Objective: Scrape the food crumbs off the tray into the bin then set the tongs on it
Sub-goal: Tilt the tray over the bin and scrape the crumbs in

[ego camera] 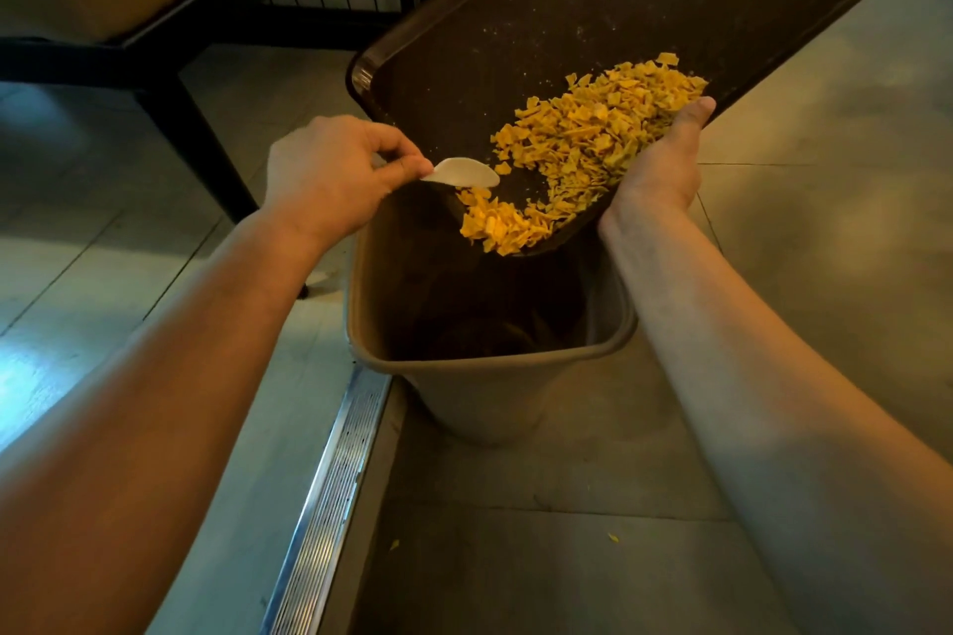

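Observation:
A dark brown tray (593, 16) is tilted down toward me, its low corner over the open tan bin (479, 366). A heap of yellow-orange food crumbs (582, 144) has slid to the tray's lower right edge, some at the very lip above the bin. My right hand (665, 160) grips that lower right edge, thumb on top beside the crumbs. My left hand (330, 165) pinches a white tongs tip (464, 173), whose rounded end lies on the tray just left of the crumbs. The rest of the tongs is hidden in my hand.
The bin stands on a tiled floor (825, 170) beside a metal floor strip (330, 490). A black-framed table (154, 41) with a wire grid behind it stands at the upper left. A few crumbs lie on the floor (612, 537) near the bin.

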A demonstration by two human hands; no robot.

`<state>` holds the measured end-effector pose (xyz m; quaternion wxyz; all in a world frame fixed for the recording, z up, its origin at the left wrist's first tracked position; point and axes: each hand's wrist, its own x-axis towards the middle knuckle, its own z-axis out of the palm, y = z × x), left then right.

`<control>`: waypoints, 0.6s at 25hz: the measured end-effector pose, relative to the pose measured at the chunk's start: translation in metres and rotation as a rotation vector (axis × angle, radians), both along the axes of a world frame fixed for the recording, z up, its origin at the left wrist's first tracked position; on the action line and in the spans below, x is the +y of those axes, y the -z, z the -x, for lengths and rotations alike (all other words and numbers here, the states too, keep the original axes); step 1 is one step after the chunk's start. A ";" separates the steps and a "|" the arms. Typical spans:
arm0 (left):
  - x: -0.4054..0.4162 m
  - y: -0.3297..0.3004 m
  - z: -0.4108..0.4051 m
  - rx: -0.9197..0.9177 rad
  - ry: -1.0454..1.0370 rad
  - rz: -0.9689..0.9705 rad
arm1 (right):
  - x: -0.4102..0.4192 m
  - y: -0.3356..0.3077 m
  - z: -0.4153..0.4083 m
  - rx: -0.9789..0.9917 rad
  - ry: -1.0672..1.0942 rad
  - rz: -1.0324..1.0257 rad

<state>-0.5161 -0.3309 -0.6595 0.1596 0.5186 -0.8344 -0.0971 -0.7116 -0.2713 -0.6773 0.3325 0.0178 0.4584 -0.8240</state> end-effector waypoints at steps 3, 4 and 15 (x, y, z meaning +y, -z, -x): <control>0.000 -0.001 0.001 0.023 0.086 -0.197 | 0.000 0.001 0.001 0.006 -0.011 -0.011; -0.001 0.000 0.002 0.061 0.095 -0.215 | 0.000 0.001 0.001 0.009 -0.014 -0.013; -0.007 0.012 -0.002 0.161 0.064 -0.159 | -0.004 0.004 0.003 0.013 0.000 0.024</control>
